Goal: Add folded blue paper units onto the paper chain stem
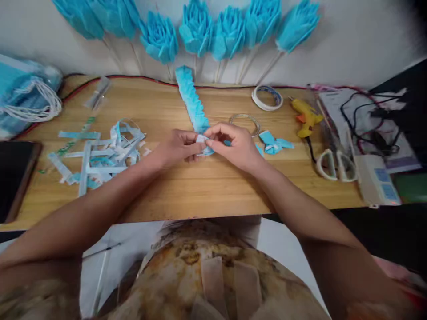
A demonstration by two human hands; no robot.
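Between my two hands is a small folded piece of light blue and white fabric [202,139], over the middle of the wooden table. My left hand [183,144] pinches its left side, and my right hand [230,141] grips it from the right with thumb and forefinger. Just beyond my fingers lies a long pleated blue strip [191,98]; whether it joins the held piece is hidden by my fingers. Several small folded blue pieces [273,143] rest to the right of my right hand.
Blue fabric flowers [196,29] on sticks stand along the wall. Cut strips [106,155] are heaped at left near a phone [16,178]. At right are a tape roll [267,98], a yellow glue gun [305,116], scissors [336,165] and cables [363,111].
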